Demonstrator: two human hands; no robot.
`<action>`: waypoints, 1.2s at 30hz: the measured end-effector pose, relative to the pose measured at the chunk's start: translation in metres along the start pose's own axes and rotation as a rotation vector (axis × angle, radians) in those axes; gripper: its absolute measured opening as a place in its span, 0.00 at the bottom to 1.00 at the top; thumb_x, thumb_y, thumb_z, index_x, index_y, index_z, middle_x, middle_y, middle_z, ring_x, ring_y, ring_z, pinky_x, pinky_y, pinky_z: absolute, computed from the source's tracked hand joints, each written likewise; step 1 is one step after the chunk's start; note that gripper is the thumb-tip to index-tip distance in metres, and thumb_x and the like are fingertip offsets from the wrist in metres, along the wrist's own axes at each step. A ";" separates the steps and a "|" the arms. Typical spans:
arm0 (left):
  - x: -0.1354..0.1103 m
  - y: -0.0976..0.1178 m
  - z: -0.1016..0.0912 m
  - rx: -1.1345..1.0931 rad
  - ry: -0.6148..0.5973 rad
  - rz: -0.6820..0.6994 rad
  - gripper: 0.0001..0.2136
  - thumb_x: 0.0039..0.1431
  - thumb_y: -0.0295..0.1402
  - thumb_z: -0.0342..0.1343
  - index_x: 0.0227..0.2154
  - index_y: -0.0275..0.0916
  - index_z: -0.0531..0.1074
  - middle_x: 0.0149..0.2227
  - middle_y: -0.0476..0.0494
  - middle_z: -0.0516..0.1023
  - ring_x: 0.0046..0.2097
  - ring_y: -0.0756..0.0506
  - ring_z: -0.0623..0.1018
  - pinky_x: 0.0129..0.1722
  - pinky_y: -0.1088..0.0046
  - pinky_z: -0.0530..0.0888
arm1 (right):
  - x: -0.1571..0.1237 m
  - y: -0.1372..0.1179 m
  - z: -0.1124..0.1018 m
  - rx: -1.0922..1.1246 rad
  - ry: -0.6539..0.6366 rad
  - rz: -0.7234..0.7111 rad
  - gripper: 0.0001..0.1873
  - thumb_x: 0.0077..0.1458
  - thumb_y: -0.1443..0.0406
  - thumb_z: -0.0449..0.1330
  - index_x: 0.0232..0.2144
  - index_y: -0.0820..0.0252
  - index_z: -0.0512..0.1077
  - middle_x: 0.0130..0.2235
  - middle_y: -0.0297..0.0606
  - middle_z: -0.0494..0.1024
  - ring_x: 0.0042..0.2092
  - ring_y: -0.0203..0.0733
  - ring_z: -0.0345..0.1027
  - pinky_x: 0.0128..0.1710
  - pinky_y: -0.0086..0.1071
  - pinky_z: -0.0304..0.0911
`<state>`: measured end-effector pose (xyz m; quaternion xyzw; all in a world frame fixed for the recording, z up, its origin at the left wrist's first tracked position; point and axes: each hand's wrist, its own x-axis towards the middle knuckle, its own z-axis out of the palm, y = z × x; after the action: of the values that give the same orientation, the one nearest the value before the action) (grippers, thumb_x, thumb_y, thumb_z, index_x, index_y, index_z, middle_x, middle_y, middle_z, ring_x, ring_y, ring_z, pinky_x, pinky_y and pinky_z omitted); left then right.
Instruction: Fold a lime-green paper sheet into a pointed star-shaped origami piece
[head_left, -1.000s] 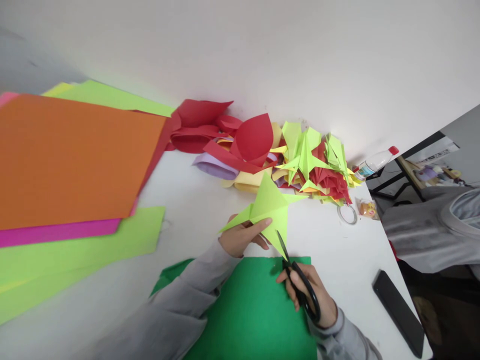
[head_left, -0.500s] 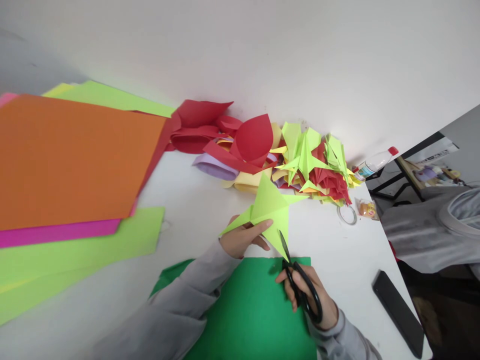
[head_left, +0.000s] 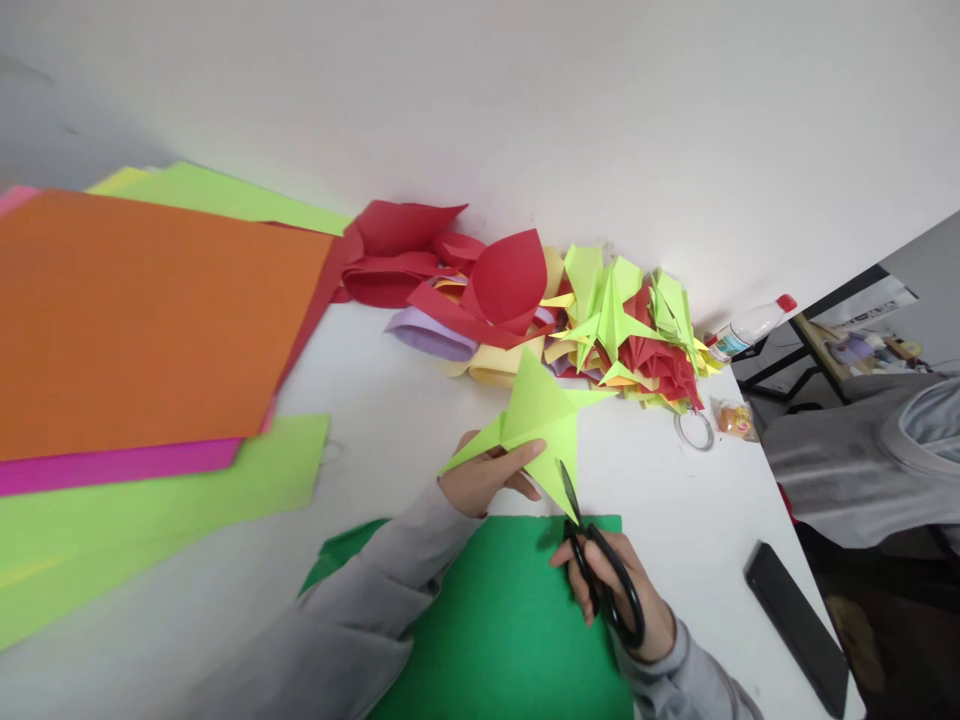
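Note:
My left hand [head_left: 484,475] pinches a folded lime-green paper shape [head_left: 538,415] with pointed tips, held just above the white table [head_left: 375,400]. My right hand [head_left: 619,585] grips black scissors [head_left: 596,555] by the handles. Their blades point up into the lower tip of the folded shape. Under both hands lies a dark green sheet [head_left: 510,620]. Both my sleeves are grey.
Large orange [head_left: 142,320], pink and lime sheets are stacked at the left. A heap of red, yellow and lime folded papers [head_left: 570,310] lies along the wall. A tape ring [head_left: 694,428], plastic bottle [head_left: 750,325] and black phone [head_left: 799,625] sit at the right, near another person's grey sleeve [head_left: 862,470].
The scissors' blades have closed slightly on the lower tip of the folded shape; both hands stay nearly in place.

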<state>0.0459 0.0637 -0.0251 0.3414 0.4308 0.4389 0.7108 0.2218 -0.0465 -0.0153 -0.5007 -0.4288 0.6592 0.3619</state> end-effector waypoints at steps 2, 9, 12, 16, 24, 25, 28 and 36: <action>0.000 0.001 -0.001 -0.015 0.005 0.002 0.18 0.38 0.41 0.68 0.29 0.33 0.77 0.27 0.41 0.82 0.19 0.46 0.77 0.17 0.72 0.76 | 0.000 0.000 -0.001 0.008 -0.008 0.006 0.30 0.54 0.45 0.56 0.35 0.69 0.76 0.17 0.29 0.64 0.16 0.28 0.54 0.14 0.22 0.52; 0.005 0.003 -0.006 -0.172 -0.123 -0.140 0.27 0.32 0.41 0.72 0.37 0.31 0.76 0.30 0.39 0.82 0.25 0.44 0.79 0.16 0.76 0.75 | -0.002 -0.006 0.004 0.017 -0.056 0.000 0.28 0.56 0.46 0.55 0.34 0.68 0.76 0.16 0.29 0.63 0.16 0.28 0.53 0.15 0.23 0.51; 0.005 0.001 -0.006 -0.158 -0.090 -0.128 0.27 0.32 0.41 0.72 0.36 0.30 0.77 0.29 0.39 0.82 0.23 0.45 0.79 0.17 0.76 0.75 | -0.001 -0.007 0.006 0.025 -0.020 0.018 0.28 0.55 0.45 0.56 0.34 0.68 0.75 0.16 0.29 0.63 0.16 0.28 0.54 0.15 0.23 0.51; 0.004 0.001 -0.006 -0.154 -0.041 -0.087 0.26 0.33 0.40 0.72 0.37 0.32 0.77 0.32 0.39 0.82 0.24 0.46 0.79 0.18 0.77 0.76 | 0.000 -0.006 0.008 0.040 0.012 0.050 0.30 0.52 0.44 0.57 0.32 0.68 0.76 0.16 0.28 0.63 0.16 0.28 0.54 0.14 0.22 0.50; 0.003 -0.003 -0.003 -0.031 -0.061 -0.070 0.23 0.34 0.43 0.71 0.31 0.30 0.77 0.26 0.39 0.81 0.20 0.46 0.78 0.18 0.75 0.77 | 0.000 -0.005 0.008 0.058 0.021 0.070 0.30 0.50 0.43 0.59 0.32 0.68 0.75 0.17 0.28 0.63 0.16 0.27 0.54 0.14 0.21 0.51; 0.003 -0.003 -0.002 -0.020 -0.060 -0.065 0.23 0.34 0.44 0.70 0.31 0.30 0.77 0.25 0.40 0.81 0.20 0.45 0.78 0.18 0.75 0.77 | 0.000 -0.005 0.008 0.057 0.023 0.070 0.30 0.50 0.43 0.59 0.32 0.68 0.75 0.17 0.28 0.63 0.16 0.27 0.54 0.13 0.21 0.51; 0.001 -0.001 0.000 -0.013 -0.059 -0.056 0.22 0.35 0.43 0.70 0.30 0.31 0.77 0.25 0.40 0.81 0.20 0.46 0.77 0.18 0.75 0.76 | 0.001 -0.003 0.007 0.060 0.023 0.061 0.30 0.51 0.44 0.58 0.32 0.68 0.75 0.17 0.29 0.63 0.16 0.27 0.55 0.14 0.21 0.52; -0.001 0.002 -0.001 -0.043 -0.076 -0.062 0.22 0.34 0.43 0.70 0.30 0.30 0.77 0.25 0.40 0.81 0.21 0.46 0.77 0.19 0.75 0.77 | 0.002 -0.004 0.010 0.051 0.039 0.051 0.29 0.51 0.44 0.59 0.31 0.67 0.75 0.17 0.29 0.63 0.16 0.27 0.54 0.13 0.21 0.52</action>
<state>0.0444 0.0634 -0.0232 0.3290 0.4045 0.4124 0.7470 0.2124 -0.0451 -0.0106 -0.5149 -0.3919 0.6688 0.3660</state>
